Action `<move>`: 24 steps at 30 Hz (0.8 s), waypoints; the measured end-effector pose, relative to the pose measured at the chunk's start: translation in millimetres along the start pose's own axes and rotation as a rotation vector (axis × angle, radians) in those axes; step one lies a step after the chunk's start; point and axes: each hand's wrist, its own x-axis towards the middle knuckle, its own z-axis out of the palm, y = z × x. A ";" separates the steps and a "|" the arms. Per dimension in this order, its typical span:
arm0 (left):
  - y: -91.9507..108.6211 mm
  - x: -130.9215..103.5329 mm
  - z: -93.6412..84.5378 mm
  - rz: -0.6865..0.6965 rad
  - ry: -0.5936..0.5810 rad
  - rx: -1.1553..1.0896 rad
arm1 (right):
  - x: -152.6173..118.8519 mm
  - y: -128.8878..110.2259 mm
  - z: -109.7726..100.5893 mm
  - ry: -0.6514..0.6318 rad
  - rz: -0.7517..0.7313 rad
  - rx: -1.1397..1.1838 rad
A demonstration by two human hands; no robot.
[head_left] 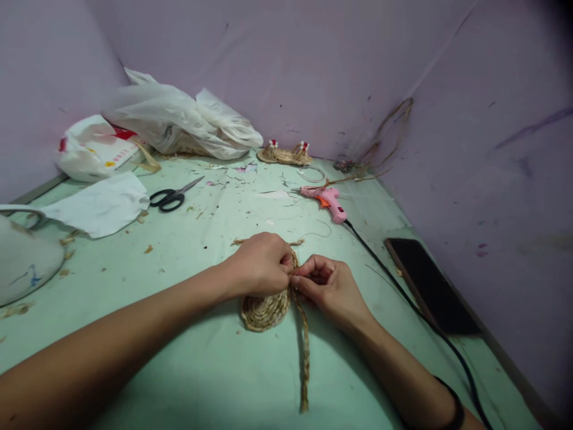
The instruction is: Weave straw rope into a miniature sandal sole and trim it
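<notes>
A coiled piece of braided straw [265, 312] lies on the green table [201, 358], partly hidden under my left hand [264, 263]. My left hand is closed on the straw piece, its fingertips at the right edge. My right hand [324, 286] pinches the straw braid beside my left fingertips, thumb and forefinger pressed together. From between the hands a loose braid end [305, 358] hangs down toward the table's front. Another short strand [297, 243] sticks out beyond my left hand.
A pink glue gun [332, 203] with a black cord lies behind my right hand, a phone [432, 286] at the right. Black scissors [172, 197], white cloth [105, 206] and plastic bags [179, 119] are at back left. A beaded straw piece [284, 156] sits by the wall.
</notes>
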 end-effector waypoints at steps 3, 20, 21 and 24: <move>-0.3 1.8 -1.5 -0.022 -0.017 -0.065 | -0.8 -1.1 0.4 0.006 0.014 -0.005; -4.4 5.7 11.0 0.009 0.042 -0.474 | 1.2 -2.8 2.3 0.034 0.027 0.003; -3.3 6.4 13.6 -0.012 0.068 -0.503 | 1.6 -2.9 2.6 0.034 0.036 0.007; -1.1 8.4 16.9 -0.072 0.118 -0.635 | 2.1 -2.6 3.0 0.034 0.066 0.036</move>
